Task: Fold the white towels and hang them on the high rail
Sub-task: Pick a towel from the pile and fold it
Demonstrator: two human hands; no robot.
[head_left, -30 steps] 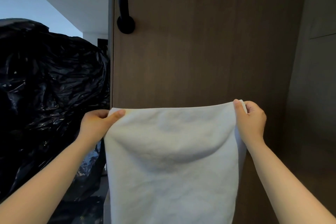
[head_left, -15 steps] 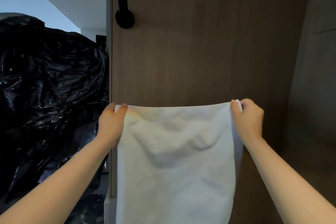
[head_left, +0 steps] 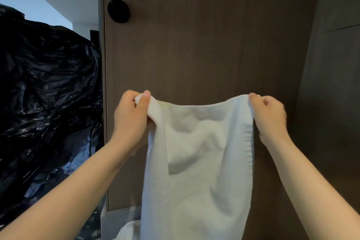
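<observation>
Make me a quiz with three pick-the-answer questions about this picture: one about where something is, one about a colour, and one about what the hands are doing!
1. Where is the shiny plastic bag compared with the wooden panel?
A. To its right
B. To its left
C. In front of it

2. What colour is the towel?
A. Red
B. Green
C. White

3. How is the towel held?
A. The left hand and the right hand each pinch a top corner
B. By one hand only
C. Nobody touches it

Answers:
1 B: the bag fills the left side, beside the panel.
2 C: the cloth is plain white.
3 A: both hands grip the top corners.
</observation>
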